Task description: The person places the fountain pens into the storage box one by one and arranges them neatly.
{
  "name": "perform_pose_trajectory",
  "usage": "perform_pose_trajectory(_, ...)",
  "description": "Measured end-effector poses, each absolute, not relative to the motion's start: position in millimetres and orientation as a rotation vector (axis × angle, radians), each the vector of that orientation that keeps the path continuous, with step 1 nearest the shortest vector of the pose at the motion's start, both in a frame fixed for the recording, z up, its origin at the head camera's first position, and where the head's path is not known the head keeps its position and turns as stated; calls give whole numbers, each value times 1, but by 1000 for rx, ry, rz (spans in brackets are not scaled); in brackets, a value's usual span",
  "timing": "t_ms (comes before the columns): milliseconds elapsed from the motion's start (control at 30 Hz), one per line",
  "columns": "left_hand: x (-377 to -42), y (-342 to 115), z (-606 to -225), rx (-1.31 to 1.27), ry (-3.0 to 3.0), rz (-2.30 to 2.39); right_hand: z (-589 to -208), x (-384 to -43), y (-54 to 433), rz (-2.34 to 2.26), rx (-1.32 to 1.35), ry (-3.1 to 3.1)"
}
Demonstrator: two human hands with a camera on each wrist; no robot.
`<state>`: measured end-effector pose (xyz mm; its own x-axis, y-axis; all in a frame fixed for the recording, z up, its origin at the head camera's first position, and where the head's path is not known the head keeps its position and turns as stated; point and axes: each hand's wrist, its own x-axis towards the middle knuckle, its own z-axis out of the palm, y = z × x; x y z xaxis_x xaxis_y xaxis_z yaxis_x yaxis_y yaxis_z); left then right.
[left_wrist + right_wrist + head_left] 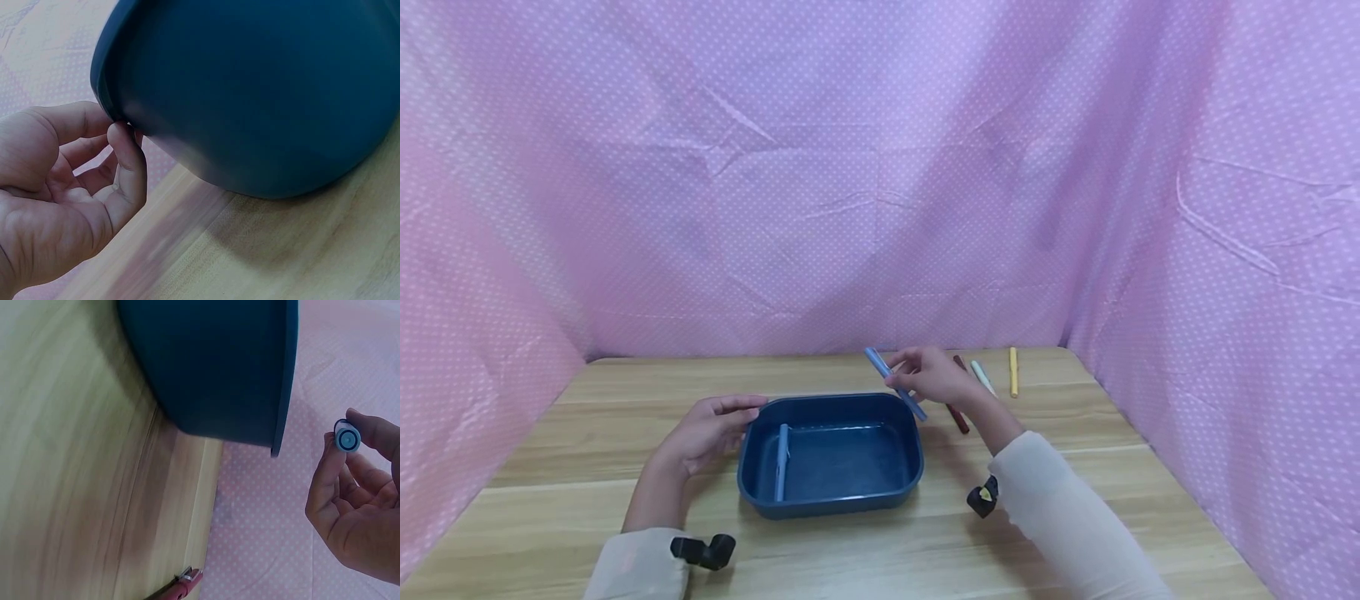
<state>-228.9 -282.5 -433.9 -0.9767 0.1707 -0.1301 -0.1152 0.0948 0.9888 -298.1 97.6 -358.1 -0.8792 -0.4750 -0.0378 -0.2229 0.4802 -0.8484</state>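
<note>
A dark blue rectangular box [831,510] stands on the table, with one blue pen [782,467] lying inside along its left end. My left hand [715,429] pinches the box's rim at the back left corner; in the left wrist view, the left hand [81,169] has finger and thumb meeting at that edge. Over the back right corner, my right hand [931,377] holds a second blue pen [880,364] at a slant between thumb and fingers. From the right wrist view, the held pen [347,439] shows end-on, apart from the box wall.
To the right of the box lie a dark red pen [957,419], partly behind the right hand, a pale green pen [982,376] and a yellow pen [1013,372]. Pink dotted cloth [820,208] hangs behind and beside the wooden table [820,558].
</note>
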Motion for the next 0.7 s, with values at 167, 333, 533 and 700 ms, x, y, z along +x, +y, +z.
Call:
perform_pose_trajectory(167, -229, -283, -435, 51, 2149, 1985, -355, -297, 91, -1339, -642, 2451)
perform_pose_trajectory(333, -229, -283, -435, 57, 2149, 1983, -353, -294, 86, -1330, -679, 2427)
perform_pose_trajectory(533, -229, -282, -436, 65, 2138, 1993, -353, -292, 80, -1326, -693, 2419)
perform_pose_trajectory(700, -228, -282, -436, 87, 2131, 1992, -354, -290, 73, -1333, -710, 2399)
